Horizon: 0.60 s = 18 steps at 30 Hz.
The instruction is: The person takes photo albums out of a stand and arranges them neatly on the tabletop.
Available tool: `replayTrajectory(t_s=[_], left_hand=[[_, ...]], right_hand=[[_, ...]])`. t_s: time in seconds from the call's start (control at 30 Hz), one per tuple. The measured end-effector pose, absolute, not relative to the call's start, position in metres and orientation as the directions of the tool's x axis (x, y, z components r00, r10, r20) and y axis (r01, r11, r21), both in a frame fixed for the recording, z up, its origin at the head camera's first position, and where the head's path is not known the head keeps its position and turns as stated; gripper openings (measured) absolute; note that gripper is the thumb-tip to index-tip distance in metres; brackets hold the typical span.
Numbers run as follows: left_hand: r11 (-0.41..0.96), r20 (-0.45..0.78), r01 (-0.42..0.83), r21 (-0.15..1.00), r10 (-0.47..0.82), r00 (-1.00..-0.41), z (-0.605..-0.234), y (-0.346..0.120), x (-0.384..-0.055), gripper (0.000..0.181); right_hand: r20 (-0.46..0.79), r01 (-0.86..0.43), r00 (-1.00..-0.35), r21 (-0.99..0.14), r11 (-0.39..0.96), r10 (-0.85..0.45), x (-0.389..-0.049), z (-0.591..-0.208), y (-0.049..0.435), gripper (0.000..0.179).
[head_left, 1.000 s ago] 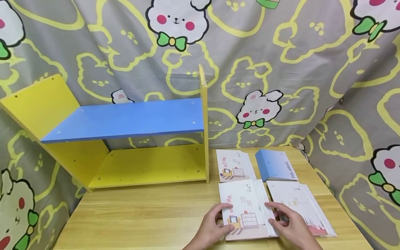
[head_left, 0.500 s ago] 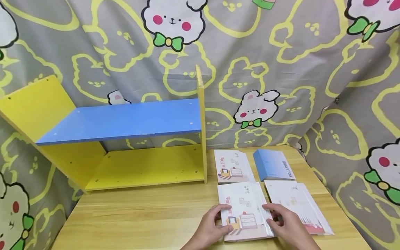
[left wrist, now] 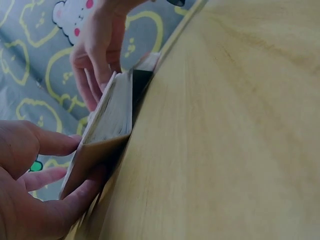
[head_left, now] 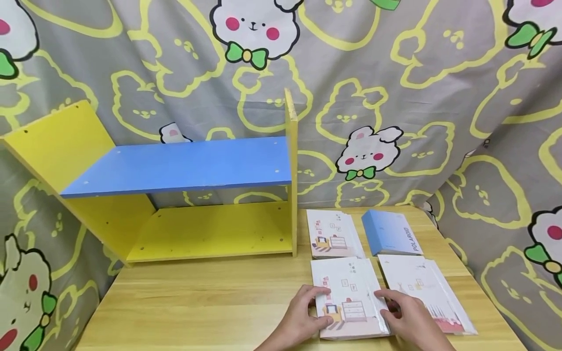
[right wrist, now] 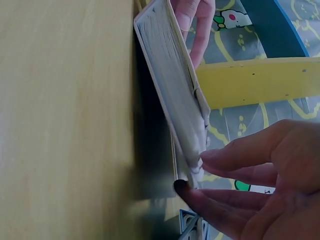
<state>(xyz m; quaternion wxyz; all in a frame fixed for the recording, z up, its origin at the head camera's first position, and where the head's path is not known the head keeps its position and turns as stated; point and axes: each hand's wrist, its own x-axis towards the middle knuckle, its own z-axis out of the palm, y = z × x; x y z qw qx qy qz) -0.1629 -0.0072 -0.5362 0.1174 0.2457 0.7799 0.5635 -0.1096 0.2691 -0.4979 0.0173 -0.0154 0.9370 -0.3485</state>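
Observation:
A white book [head_left: 351,287], its cover printed with an armchair and a dresser, is wrapped in clear plastic at the front right of the table. My left hand [head_left: 303,314] grips its left edge, thumb near the front corner. On the opposite edge my right hand [head_left: 408,314] pinches the loose plastic side, fingertips over the cover's margin. Both wrist views show the thick page block of the book [left wrist: 112,112], with a dark shadow between the book [right wrist: 167,65] and the table. Its underside is mostly hidden.
Behind lies a similar white book [head_left: 333,234], with a blue POLAROID box-shaped item [head_left: 391,233] beside it. Another wrapped white book [head_left: 421,287] lies close on the right. A yellow shelf unit with a blue board [head_left: 184,165] stands left on the wooden table [head_left: 197,302].
The gripped book has shifted slightly toward me, showing more of a gap from the book behind it. Both hands keep their hold; the head view has swayed a little.

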Motion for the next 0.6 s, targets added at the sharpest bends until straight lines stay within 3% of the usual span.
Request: replayTrajectory(t_s=[0.6], left_hand=[[0.230,0.104,0.248,0.941,0.500,-0.860,-0.539,-0.005,-0.161,0.054]], right_hand=[[-0.110,0.024,-0.993,-0.576,0.817,-0.049,-0.111,-0.499,0.256,0.030]])
